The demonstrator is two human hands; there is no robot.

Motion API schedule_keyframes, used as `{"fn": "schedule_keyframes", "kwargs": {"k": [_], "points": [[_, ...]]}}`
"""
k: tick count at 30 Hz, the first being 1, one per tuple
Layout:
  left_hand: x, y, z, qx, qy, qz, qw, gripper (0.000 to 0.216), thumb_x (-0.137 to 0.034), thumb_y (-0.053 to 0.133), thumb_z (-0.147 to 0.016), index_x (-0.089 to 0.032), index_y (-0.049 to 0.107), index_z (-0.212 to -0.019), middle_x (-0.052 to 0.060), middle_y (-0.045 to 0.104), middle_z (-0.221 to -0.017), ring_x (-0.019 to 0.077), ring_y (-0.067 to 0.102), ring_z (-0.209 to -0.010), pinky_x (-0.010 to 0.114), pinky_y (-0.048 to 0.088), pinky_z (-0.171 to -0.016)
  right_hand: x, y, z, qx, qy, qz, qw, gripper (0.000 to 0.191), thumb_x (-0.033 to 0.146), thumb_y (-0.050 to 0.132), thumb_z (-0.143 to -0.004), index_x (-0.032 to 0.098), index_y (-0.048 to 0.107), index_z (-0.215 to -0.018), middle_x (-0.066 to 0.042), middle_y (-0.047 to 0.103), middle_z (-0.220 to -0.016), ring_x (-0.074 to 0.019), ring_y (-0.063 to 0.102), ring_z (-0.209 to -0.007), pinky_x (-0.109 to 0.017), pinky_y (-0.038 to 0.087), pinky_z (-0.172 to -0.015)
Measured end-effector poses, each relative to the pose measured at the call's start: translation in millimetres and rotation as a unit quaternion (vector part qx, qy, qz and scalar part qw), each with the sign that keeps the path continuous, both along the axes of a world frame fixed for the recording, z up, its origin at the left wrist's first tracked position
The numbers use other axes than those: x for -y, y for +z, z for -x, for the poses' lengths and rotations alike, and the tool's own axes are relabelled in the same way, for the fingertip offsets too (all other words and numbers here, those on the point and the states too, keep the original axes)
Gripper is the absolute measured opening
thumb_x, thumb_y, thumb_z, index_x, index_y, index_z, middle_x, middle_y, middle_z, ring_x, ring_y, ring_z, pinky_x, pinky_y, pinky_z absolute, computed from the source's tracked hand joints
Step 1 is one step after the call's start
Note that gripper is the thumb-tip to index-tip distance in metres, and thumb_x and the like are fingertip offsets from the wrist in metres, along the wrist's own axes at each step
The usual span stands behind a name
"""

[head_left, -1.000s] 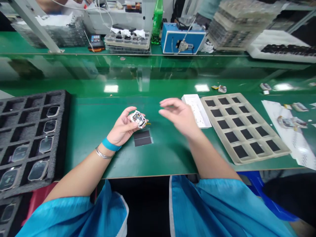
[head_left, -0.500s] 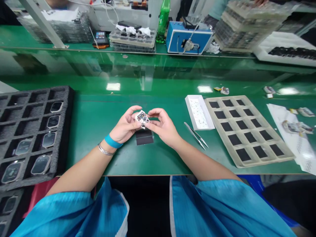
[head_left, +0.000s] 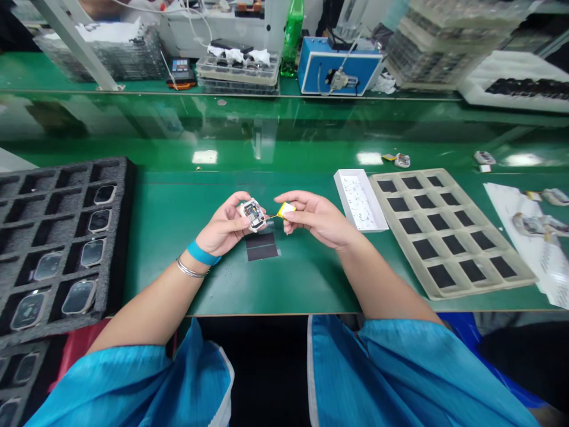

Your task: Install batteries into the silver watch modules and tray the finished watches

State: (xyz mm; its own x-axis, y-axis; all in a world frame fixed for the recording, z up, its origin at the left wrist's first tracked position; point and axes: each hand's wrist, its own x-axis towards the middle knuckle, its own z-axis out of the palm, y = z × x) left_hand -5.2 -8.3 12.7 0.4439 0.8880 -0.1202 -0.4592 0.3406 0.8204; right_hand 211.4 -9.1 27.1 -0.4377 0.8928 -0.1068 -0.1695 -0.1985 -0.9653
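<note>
My left hand (head_left: 224,228) grips a small white watch case (head_left: 251,213) with its circuit board showing, held just above the green mat (head_left: 178,237). My right hand (head_left: 317,218) pinches a small yellow-wrapped battery (head_left: 285,209), which hangs to the right of the case on thin wires. A dark rectangular pad (head_left: 262,247) lies on the mat under both hands.
A black foam tray (head_left: 57,237) at the left holds several watch bodies. At the right sit a small white box (head_left: 359,200) and a beige tray (head_left: 448,228) of black pads. Paper with loose parts (head_left: 533,225) lies far right. Beyond a glossy green belt stand a blue device (head_left: 338,71) and stacked trays.
My right hand came in to meet the case, then drew the yellow battery out to the right on its wires. The tweezers seen on the mat are now hidden by my right arm.
</note>
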Motion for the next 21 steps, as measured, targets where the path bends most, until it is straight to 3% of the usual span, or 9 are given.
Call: {"fn": "schedule_keyframes", "kwargs": {"k": [4, 7, 11, 17, 21], "points": [[2, -1.6, -3, 0.001, -0.026, 0.015, 1.000, 0.057, -0.023, 0.092, -0.055, -0.020, 0.055, -0.098, 0.002, 0.071, -0.085, 0.0179, 0.071, -0.079, 0.028, 0.060, -0.070, 6, 3.8, 2, 0.005, -0.024, -0.072, 0.997, 0.026, 0.024, 0.080, -0.072, 0.018, 0.060, -0.089, 0.004, 0.066, -0.070, -0.0084, 0.065, -0.062, -0.021, 0.055, -0.061], [3, -4.0, -4, 0.007, -0.042, 0.028, 0.999, 0.056, -0.023, 0.092, -0.055, -0.020, 0.057, -0.099, 0.001, 0.069, -0.084, 0.0177, 0.071, -0.078, 0.028, 0.061, -0.069, 8, 4.7, 2, -0.019, 0.030, -0.066, 0.997, 0.023, 0.026, 0.078, -0.076, 0.017, 0.059, -0.087, 0.004, 0.065, -0.067, -0.0079, 0.063, -0.060, -0.021, 0.054, -0.060], [2, -6.3, -3, 0.015, -0.073, 0.032, 0.997, 0.052, -0.022, 0.091, -0.057, -0.018, 0.059, -0.098, 0.001, 0.071, -0.084, 0.0164, 0.071, -0.072, 0.027, 0.061, -0.068, 8, 4.8, 0, -0.041, 0.095, -0.039, 0.994, 0.030, 0.028, 0.081, -0.073, 0.016, 0.063, -0.093, 0.000, 0.070, -0.078, -0.0115, 0.068, -0.072, -0.023, 0.056, -0.065], [3, -10.1, -4, 0.032, -0.099, 0.043, 0.994, 0.046, -0.019, 0.089, -0.061, -0.016, 0.065, -0.100, 0.001, 0.072, -0.084, 0.0159, 0.072, -0.073, 0.027, 0.062, -0.070, 11, 2.4, 4, -0.005, 0.044, -0.098, 0.994, 0.037, 0.031, 0.084, -0.071, 0.016, 0.067, -0.100, -0.003, 0.073, -0.087, -0.0128, 0.068, -0.078, -0.026, 0.057, -0.072], [3, -12.6, -5, 0.018, -0.109, 0.052, 0.993, 0.045, -0.018, 0.087, -0.064, -0.017, 0.065, -0.103, 0.003, 0.073, -0.089, 0.0177, 0.073, -0.079, 0.026, 0.062, -0.069, 11, 0.5, 7, 0.058, -0.030, -0.162, 0.985, 0.031, 0.045, 0.077, -0.077, 0.018, 0.069, -0.090, -0.002, 0.070, -0.081, -0.0130, 0.064, -0.071, -0.029, 0.056, -0.069]]}}
